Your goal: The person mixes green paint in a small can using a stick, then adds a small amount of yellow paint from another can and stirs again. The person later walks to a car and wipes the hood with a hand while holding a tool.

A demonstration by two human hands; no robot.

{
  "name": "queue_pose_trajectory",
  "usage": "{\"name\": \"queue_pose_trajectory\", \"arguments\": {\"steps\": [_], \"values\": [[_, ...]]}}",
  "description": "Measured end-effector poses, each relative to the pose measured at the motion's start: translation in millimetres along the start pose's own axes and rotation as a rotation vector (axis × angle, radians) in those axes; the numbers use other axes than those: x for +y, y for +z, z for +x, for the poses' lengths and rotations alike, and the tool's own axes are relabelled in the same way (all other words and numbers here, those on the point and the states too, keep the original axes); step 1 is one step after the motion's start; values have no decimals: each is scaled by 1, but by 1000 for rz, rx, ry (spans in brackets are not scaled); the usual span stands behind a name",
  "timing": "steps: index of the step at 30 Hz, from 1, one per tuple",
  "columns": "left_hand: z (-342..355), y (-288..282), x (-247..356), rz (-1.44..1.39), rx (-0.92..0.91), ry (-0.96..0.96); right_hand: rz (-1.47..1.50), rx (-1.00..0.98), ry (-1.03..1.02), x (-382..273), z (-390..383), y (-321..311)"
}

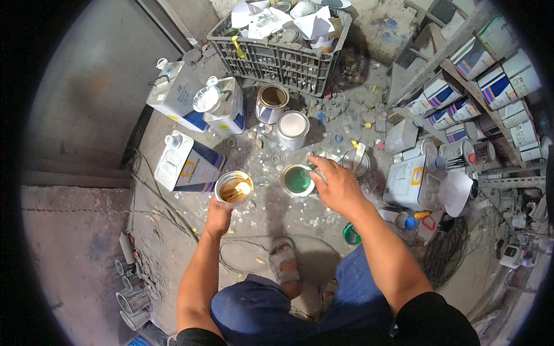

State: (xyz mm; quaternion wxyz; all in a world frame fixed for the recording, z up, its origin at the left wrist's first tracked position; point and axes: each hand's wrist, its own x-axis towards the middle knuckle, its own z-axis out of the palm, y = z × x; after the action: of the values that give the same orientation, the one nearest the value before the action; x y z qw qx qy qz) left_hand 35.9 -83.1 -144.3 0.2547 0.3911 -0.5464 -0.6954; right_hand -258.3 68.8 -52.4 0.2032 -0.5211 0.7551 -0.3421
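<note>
My left hand grips a clear plastic cup with brownish-yellow and white paint in it and what looks like a thin stick. To its right, on the floor, stands a small tin can, green inside. Beside that can's right rim is my right hand, its fingers apart and nothing visible in them; whether a fingertip touches the rim I cannot tell. Beyond stand a paint can full of pale pinkish-white paint and a can with a dark brown inside. Past my right fingers, a brush lies across another round tin.
Metal jerrycans stand on the left. A black plastic crate heaped with paper and cans is at the back. Shelves of paint cans line the right, above another jerrycan. A green-rimmed lid lies near my right knee. Cables cross the floor.
</note>
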Motion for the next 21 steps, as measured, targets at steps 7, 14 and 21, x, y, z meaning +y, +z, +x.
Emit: {"name": "queue_pose_trajectory", "arguments": {"steps": [7, 14, 21], "values": [[1, -9, -10, -12, -24, -48, 111, -47, -62, -8, 1, 3], [3, -10, -15, -26, -17, -27, 52, -121, 63, -6, 0, 1], [4, -13, -15, 39, -47, -7, -1, -21, 30, -4, -1, 0]]}}
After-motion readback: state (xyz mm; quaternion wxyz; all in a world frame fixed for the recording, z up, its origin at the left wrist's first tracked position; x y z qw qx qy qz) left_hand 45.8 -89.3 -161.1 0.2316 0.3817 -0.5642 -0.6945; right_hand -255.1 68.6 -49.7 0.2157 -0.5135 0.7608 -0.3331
